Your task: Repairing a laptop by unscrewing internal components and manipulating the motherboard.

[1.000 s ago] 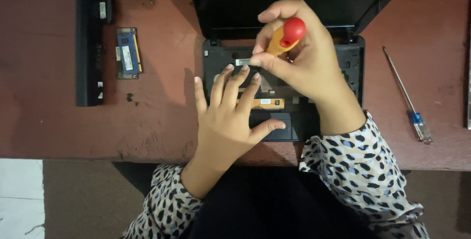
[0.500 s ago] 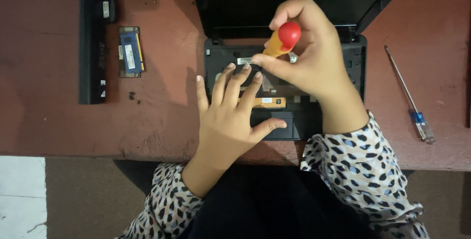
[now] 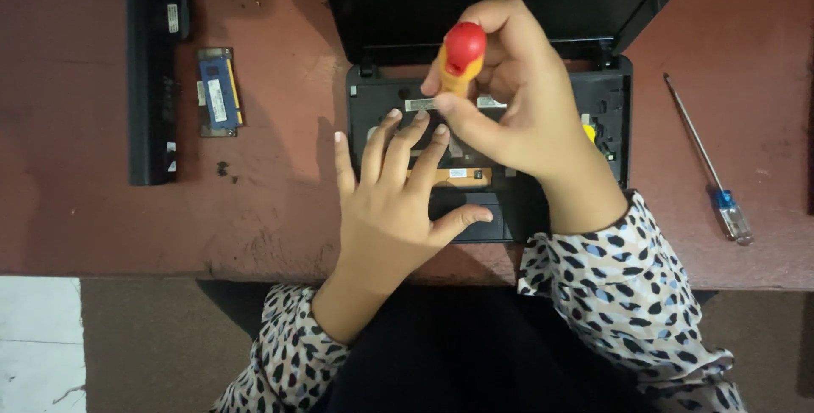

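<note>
**Screwdriver upright over the opened laptop base**

Head view, the only one. A small black laptop (image 3: 610, 116) sits at the near edge of a worn reddish table (image 3: 280, 209), lid tilted back, keyboard deck off so the inner tray with a metal plate and an orange ribbon strip shows.

Right hand (image 3: 517, 99): fingers closed around a screwdriver with a yellow handle and red cap (image 3: 460, 55), held close to upright, cap toward the camera. The tip is hidden under the hand; it appears to point down into the upper middle of the open base. Cannot tell whether it sits in a screw.

Left hand (image 3: 394, 201): open, fingers spread and flat on the base, fingertips near the metal plate, thumb lying across the touchpad area. It holds nothing; it presses the chassis down.

Judgement: the step in hand looks like working a screw inside the base, one hand steadying, the other driving. The next move seems to call for keeping the shaft vertical, keeping the tip seated, and steady downward pressure so it does not slip toward the ribbon strip.

About the table: a long black battery pack (image 3: 153, 82) at far left, a blue memory module (image 3: 219, 92) just beside it, and a second screwdriver with a clear blue handle (image 3: 708, 163) well apart on the right. Spotted sleeves (image 3: 619, 286) at the bottom.
</note>
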